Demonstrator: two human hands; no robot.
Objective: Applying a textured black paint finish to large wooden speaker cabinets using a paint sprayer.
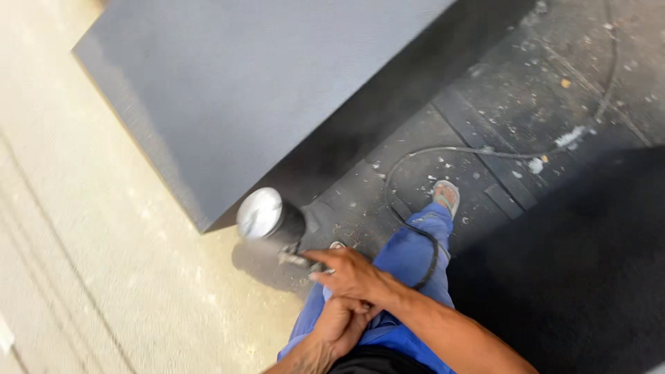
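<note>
Left hand: the left hand [341, 325] lies nearest the camera, low in the frame, fingers curled against the blue trouser leg [409, 277]; it touches the heel of the other hand, and I cannot tell whether it pinches anything.
Right hand: the right hand [353, 273] sits just above it, fingers wrapped tight around the handle of the spray gun [277, 232], index finger stretched forward along the metal body.
Spray gun, place: it hangs in front of the knees, just beside the near corner of the grey panel [235, 90], above the pale floor [83, 263].
Spray gun, axis: its long axis runs from the hand up and to the left; the round cup with its shiny lid sits at the far end, the lid facing the camera. The nozzle itself is blurred.
Hose: a thin dark hose [429, 156] runs up past the leg, loops over the dark floor [526, 111] and leads off to the upper right.
Around: a sandalled foot [447, 196] stands on the dark, paint-flecked ground, right of the panel.
In the way: the panel's corner is closest to the gun; the hose loop lies by the foot.
</note>
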